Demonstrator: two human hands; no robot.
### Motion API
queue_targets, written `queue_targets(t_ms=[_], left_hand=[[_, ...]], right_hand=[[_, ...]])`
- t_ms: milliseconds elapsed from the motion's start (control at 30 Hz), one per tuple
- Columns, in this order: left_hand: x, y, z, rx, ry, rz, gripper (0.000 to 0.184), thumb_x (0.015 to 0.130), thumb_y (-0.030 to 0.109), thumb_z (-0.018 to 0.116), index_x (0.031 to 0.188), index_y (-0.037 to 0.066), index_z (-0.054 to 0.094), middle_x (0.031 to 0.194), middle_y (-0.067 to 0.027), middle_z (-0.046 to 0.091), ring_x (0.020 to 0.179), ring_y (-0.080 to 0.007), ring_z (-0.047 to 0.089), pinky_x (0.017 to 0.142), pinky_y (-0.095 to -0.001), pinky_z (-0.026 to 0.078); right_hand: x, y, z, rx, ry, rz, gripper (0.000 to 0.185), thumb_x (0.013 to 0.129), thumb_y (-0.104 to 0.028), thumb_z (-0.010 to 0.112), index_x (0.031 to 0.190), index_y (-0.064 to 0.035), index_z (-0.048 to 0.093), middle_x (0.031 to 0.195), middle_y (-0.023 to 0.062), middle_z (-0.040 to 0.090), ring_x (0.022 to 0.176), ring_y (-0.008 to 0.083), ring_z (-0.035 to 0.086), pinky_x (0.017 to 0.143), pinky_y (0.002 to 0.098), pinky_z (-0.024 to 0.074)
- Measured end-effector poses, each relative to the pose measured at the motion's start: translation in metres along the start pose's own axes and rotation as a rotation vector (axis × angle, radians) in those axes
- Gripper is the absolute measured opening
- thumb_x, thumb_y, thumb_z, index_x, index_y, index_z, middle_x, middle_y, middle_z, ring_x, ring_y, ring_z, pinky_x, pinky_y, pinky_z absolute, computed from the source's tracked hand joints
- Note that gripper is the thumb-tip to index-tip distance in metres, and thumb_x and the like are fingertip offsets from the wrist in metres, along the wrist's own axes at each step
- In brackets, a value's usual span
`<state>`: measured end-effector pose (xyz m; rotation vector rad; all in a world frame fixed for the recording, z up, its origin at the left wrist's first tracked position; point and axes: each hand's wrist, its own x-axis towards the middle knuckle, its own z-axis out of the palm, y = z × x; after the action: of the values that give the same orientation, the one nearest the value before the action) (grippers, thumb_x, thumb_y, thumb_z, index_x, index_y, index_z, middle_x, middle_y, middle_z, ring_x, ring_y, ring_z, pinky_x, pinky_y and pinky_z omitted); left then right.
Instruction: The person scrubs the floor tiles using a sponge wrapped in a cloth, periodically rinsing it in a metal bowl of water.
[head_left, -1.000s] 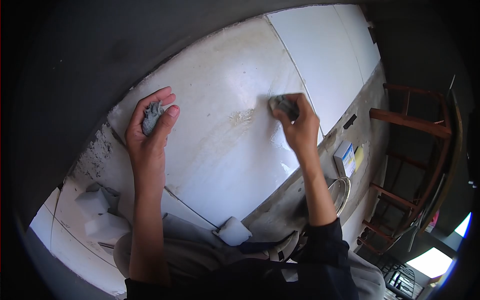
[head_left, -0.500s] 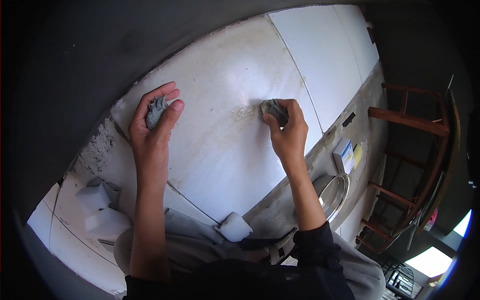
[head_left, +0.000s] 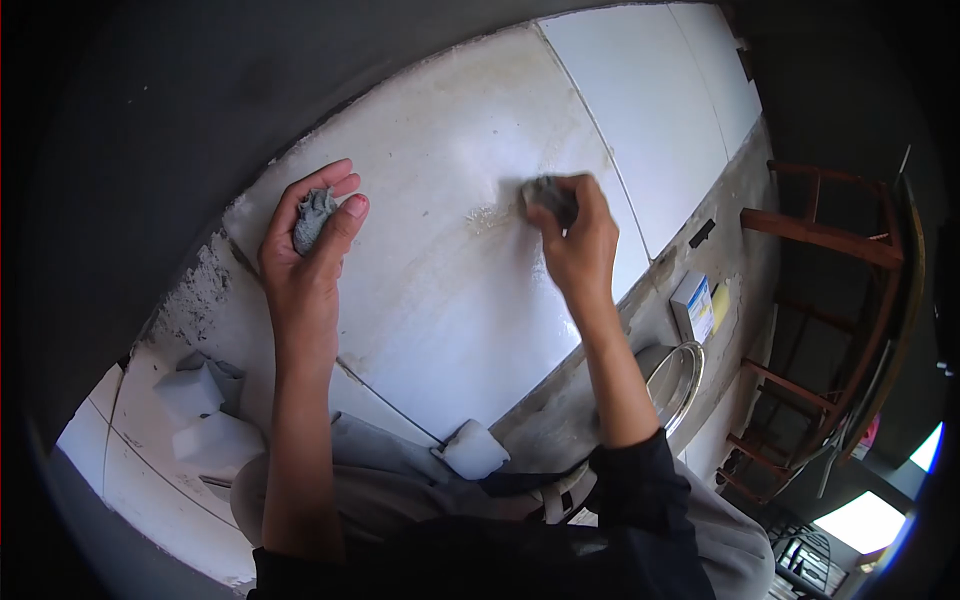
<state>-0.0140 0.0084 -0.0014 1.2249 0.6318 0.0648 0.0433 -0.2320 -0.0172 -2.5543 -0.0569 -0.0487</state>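
My left hand (head_left: 312, 235) is curled around a crumpled grey wad (head_left: 315, 218), perhaps cloth or a putty-like lump; its material is unclear. It is at the left part of a large white tile (head_left: 440, 130) with brownish stains. Pinched in my right hand (head_left: 580, 235) is a darker grey wad (head_left: 548, 198), blurred by motion, against or just over the same tile. A patch of wet-looking whitish residue (head_left: 485, 219) lies on the tile just left of those fingers.
Near my legs lie a white block (head_left: 472, 450) and more white foam-like pieces (head_left: 215, 440). To the right are a round metal basin (head_left: 690, 375), a small box (head_left: 692, 305), a black strip (head_left: 702, 234) and wooden furniture (head_left: 820, 240). A dark wall (head_left: 180, 150) borders the tiles.
My right hand has shifted slightly up with its grey wad, now blurred. The left hand holds its wad almost in the same place. The view has moved a little.
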Motion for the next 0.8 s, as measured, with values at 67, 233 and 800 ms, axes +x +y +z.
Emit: queue_targets(t_ms=[67, 233, 800], left_hand=[[0.001, 0.002, 0.0, 0.003, 0.008, 0.0, 0.035, 0.09, 0.017, 0.073, 0.12, 0.002, 0.065, 0.118, -0.0126, 0.064, 0.106, -0.0134, 0.06, 0.093, -0.0254, 0.049], [0.002, 0.004, -0.001, -0.013, 0.019, 0.005, 0.035, 0.089, 0.017, 0.073, 0.12, 0.002, 0.065, 0.118, -0.0125, 0.064, 0.104, -0.0131, 0.06, 0.093, -0.0249, 0.048], [0.003, 0.0, 0.001, 0.021, 0.034, 0.005, 0.036, 0.089, 0.023, 0.074, 0.12, 0.007, 0.066, 0.11, -0.0044, 0.068, 0.087, -0.0042, 0.059, 0.068, -0.0188, 0.04]], right_hand=[[0.05, 0.008, 0.003, -0.013, 0.094, 0.009, 0.029, 0.078, -0.009, 0.076, 0.101, -0.0016, 0.06, 0.094, 0.0187, 0.067, 0.089, 0.037, 0.065, 0.078, 0.0439, 0.0508], [0.055, 0.001, 0.002, -0.007, 0.062, 0.011, 0.029, 0.077, -0.008, 0.076, 0.1, -0.0008, 0.06, 0.094, 0.0176, 0.067, 0.089, 0.0369, 0.065, 0.078, 0.0428, 0.0512], [-0.017, -0.013, 0.002, 0.012, -0.058, -0.02, 0.032, 0.074, -0.004, 0.078, 0.101, -0.0054, 0.06, 0.097, 0.0147, 0.062, 0.092, 0.034, 0.06, 0.077, 0.0437, 0.0497]])
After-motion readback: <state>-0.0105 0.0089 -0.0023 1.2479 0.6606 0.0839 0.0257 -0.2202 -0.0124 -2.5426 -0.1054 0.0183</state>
